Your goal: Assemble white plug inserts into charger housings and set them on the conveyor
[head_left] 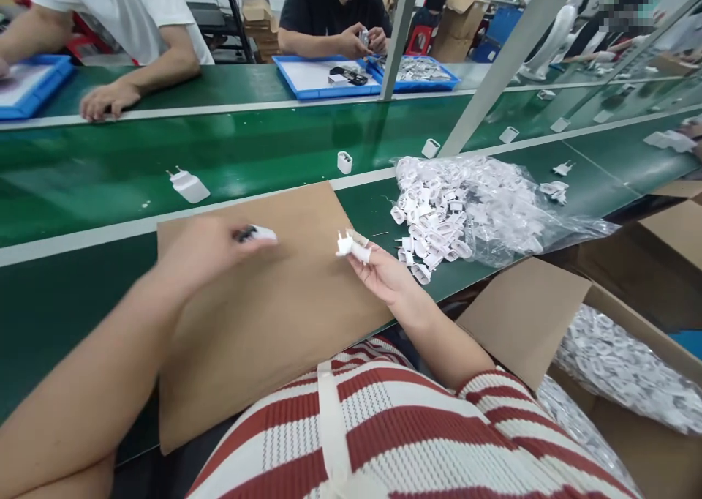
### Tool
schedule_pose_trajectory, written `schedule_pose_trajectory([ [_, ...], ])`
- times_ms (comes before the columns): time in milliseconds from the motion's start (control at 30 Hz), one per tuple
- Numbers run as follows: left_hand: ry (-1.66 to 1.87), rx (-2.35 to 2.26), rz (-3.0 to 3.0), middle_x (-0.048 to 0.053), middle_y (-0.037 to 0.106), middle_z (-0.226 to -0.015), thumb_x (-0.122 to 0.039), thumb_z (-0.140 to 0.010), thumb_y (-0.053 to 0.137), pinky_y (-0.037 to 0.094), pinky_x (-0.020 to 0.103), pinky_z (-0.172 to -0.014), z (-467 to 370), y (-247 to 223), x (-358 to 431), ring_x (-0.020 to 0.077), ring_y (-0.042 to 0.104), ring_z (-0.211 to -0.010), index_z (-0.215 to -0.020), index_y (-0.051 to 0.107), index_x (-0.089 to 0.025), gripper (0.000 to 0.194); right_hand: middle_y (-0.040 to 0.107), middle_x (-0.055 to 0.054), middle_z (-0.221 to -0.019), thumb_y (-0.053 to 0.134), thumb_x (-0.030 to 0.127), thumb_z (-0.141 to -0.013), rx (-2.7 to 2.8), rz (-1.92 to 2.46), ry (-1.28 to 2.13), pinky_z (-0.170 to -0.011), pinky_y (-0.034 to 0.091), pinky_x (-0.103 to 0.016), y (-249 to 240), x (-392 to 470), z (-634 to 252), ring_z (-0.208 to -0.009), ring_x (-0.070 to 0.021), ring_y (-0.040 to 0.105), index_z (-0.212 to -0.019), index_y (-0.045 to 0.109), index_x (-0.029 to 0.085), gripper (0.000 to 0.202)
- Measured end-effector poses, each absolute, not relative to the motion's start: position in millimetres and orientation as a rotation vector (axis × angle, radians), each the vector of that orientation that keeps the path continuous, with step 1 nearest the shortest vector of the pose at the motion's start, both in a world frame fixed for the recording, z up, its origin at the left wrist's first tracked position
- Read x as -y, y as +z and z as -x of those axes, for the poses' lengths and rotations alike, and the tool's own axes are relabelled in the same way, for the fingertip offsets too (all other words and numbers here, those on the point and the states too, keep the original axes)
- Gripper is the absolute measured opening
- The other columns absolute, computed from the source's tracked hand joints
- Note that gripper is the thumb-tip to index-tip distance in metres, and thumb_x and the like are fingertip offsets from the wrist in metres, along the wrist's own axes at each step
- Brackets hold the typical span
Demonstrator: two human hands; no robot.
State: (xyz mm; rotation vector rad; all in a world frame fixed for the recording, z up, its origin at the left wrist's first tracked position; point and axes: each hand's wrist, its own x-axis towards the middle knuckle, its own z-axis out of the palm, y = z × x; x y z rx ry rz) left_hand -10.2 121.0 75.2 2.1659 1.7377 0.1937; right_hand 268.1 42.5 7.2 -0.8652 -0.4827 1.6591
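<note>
Over the brown cardboard sheet (285, 294), my left hand (200, 246) is blurred by motion and grips a white charger housing (259, 233) with a dark end. To the right, at the sheet's edge, my right hand (384, 272) holds a small white plug piece (345, 244) with its two pins pointing up. Beyond it, a pile of white plug pieces (439, 221) spills from a clear plastic bag (504, 206) on the green table.
On the green belt (263, 144) lie a white charger (189, 186) and several white housings (344, 162). Two people sit across, by blue trays (323, 93). A slanted metal post (493, 67) rises behind the pile; an open carton (526, 316) stands at right.
</note>
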Motion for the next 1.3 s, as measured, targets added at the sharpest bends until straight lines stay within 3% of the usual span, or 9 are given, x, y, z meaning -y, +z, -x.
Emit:
schedule_pose_trajectory([
  [167, 0.096, -1.467, -2.226, 0.005, 0.075, -0.096, -0.062, -0.086, 0.075, 0.038, 0.032, -0.069, -16.1, 62.9, -93.7, 0.0251, 0.065, -0.087, -0.099, 0.080, -0.023, 0.042, 0.067, -0.005, -0.110, 0.083, 0.027, -0.076, 1.199, 1.246, 1.348, -0.092, 0.058, -0.037, -1.0, -18.9, -258.5, -0.090, -0.0177, 0.068, -0.118, 0.077, 0.022, 0.043],
  [300, 0.181, -1.351, -2.275, 0.008, 0.069, -0.101, -0.054, -0.086, 0.078, 0.042, 0.034, -0.075, -23.4, 47.5, -90.1, 0.0257, 0.063, -0.094, -0.109, 0.081, -0.023, 0.039, 0.062, -0.009, -0.111, 0.062, 0.013, -0.084, 1.835, 1.536, 0.772, -0.089, 0.056, -0.040, -5.2, -10.7, -270.4, -0.087, -0.0198, 0.063, -0.116, 0.076, 0.018, 0.035],
  [400, 0.275, -1.359, -2.181, 0.007, 0.063, -0.101, -0.054, -0.082, 0.080, 0.044, 0.034, -0.073, -18.5, 41.5, -89.9, 0.0233, 0.061, -0.088, -0.114, 0.079, -0.023, 0.045, 0.064, -0.008, -0.099, 0.054, 0.007, -0.084, 2.071, 1.623, 0.574, -0.087, 0.053, -0.039, 1.2, -9.8, -277.3, -0.093, -0.0246, 0.062, -0.108, 0.076, 0.018, 0.035],
  [467, 0.343, -1.311, -2.145, 0.007, 0.063, -0.104, -0.055, -0.080, 0.080, 0.046, 0.034, -0.075, -16.2, 39.1, -89.8, 0.0239, 0.062, -0.092, -0.111, 0.078, -0.022, 0.046, 0.066, -0.010, -0.108, 0.052, 0.007, -0.087, 2.122, 1.587, 0.472, -0.091, 0.051, -0.039, 9.5, -9.1, -276.3, -0.101, -0.0259, 0.062, -0.115, 0.074, 0.019, 0.038],
  [600, 0.394, -1.223, -2.093, 0.006, 0.068, -0.102, -0.055, -0.082, 0.075, 0.046, 0.035, -0.076, -17.2, 36.3, -89.6, 0.0231, 0.062, -0.086, -0.105, 0.077, -0.020, 0.041, 0.067, -0.012, -0.119, 0.056, 0.028, -0.101, 2.209, 1.514, 0.237, -0.095, 0.045, -0.041, 24.5, -7.2, -256.8, -0.107, -0.0276, 0.060, -0.123, 0.072, 0.018, 0.029],
  [700, 0.378, -1.240, -2.035, 0.005, 0.070, -0.098, -0.053, -0.082, 0.074, 0.046, 0.035, -0.074, -18.8, 35.4, -89.0, 0.0221, 0.063, -0.081, -0.104, 0.077, -0.020, 0.040, 0.069, -0.013, -0.108, 0.068, 0.043, -0.096, 2.368, 1.630, 0.098, -0.089, 0.043, -0.043, 27.8, -8.8, -237.0, -0.100, -0.0304, 0.060, -0.113, 0.073, 0.017, 0.031],
  [833, 0.402, -1.246, -2.024, 0.006, 0.072, -0.101, -0.050, -0.082, 0.076, 0.048, 0.035, -0.077, -18.6, 35.6, -87.0, 0.0235, 0.065, -0.086, -0.106, 0.076, -0.019, 0.039, 0.070, -0.013, -0.098, 0.074, 0.037, -0.092, 2.464, 1.707, 0.209, -0.088, 0.044, -0.044, 26.7, -14.1, -233.1, -0.095, -0.0304, 0.063, -0.103, 0.074, 0.018, 0.022],
  [1000, 0.439, -1.219, -1.904, 0.006, 0.074, -0.103, -0.052, -0.083, 0.076, 0.051, 0.035, -0.077, -20.3, 36.0, -83.8, 0.0233, 0.067, -0.084, -0.107, 0.075, -0.019, 0.041, 0.067, -0.009, -0.112, 0.070, 0.022, -0.086, 1.981, 1.470, 0.636, -0.098, 0.052, -0.043, 26.0, -18.7, -259.2, -0.106, -0.0271, 0.066, -0.123, 0.072, 0.023, 0.036],
  [1300, 0.502, -1.191, -1.766, 0.003, 0.076, -0.094, -0.056, -0.086, 0.078, 0.048, 0.030, -0.070, -28.5, 26.7, -80.9, 0.0215, 0.068, -0.081, -0.111, 0.075, -0.019, 0.045, 0.076, 0.000, -0.122, 0.069, 0.030, -0.091, 1.448, 1.240, 1.002, -0.111, 0.049, -0.042, 16.3, -36.6, -235.5, -0.123, -0.0240, 0.066, -0.119, 0.075, 0.032, 0.028],
])
